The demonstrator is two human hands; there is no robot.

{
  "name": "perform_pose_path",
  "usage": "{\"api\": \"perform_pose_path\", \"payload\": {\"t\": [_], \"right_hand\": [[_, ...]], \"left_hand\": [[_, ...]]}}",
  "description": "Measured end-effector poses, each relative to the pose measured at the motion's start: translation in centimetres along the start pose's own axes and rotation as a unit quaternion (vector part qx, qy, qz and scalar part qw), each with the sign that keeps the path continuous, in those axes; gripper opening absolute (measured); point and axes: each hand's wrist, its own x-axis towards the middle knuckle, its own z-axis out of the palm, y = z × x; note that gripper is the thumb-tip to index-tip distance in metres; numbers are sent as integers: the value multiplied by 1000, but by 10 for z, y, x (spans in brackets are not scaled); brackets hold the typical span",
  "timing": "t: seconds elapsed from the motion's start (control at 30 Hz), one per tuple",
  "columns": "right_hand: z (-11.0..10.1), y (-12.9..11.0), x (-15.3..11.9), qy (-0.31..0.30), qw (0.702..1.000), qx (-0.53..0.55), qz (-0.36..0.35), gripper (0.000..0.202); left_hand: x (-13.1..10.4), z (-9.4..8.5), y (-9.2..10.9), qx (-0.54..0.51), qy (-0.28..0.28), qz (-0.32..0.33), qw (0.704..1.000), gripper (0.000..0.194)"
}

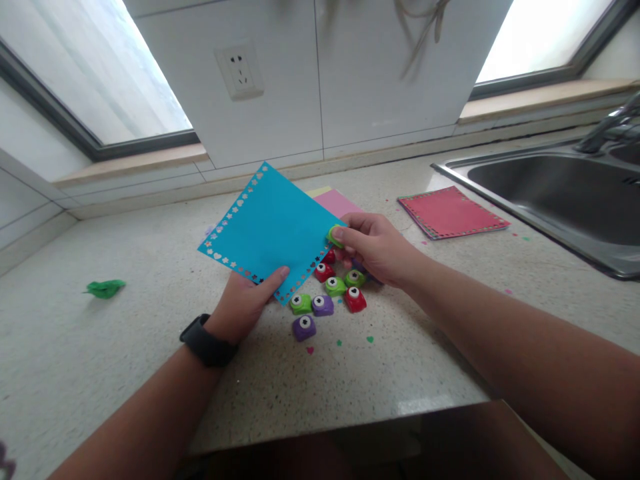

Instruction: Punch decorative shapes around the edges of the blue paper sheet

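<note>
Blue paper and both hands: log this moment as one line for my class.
left hand: holds blue paper | right hand: grips green punch at paper's edge | counter: other punches, red paper

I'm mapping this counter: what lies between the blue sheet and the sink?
From the blue sheet to the sink, the head view shows the yellow sheet, pink sheet, right hand, scattered scraps and red-topped stack.

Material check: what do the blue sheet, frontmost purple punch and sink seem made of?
Blue sheet: matte paper or thin card, judging by crisp cut-outs along its edges.
Frontmost purple punch: probably moulded plastic, slightly glossy, with an evenly coloured, rounded body.
Sink: likely stainless steel, given its grey, satin sheen.
</note>
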Motion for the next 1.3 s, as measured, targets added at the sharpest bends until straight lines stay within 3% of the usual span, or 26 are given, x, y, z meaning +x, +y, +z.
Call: {"api": "perform_pose_path", "payload": {"t": [0.57, 0.77, 0.9, 1.03, 1.3], "right_hand": [[1, -1, 1, -18, 997, 75, 16, 21], [-8, -4, 7, 50, 996, 75, -13, 16], [-18, -3, 10, 98, 992, -53, -65, 23], [-24, -2, 9, 111, 943, -297, -101, 29], [-25, 2, 10, -52, 819, -539, -191, 27]], "left_hand": [[0, 1, 3, -17, 10, -15, 1000, 52], [-1, -2, -8, -75, 15, -60, 995, 43], [0, -1, -13, -134, 23, -83, 987, 35], [2, 0, -14, -238, 29, -86, 967, 33], [4, -3, -22, -201, 15, -91, 975, 27]]}}
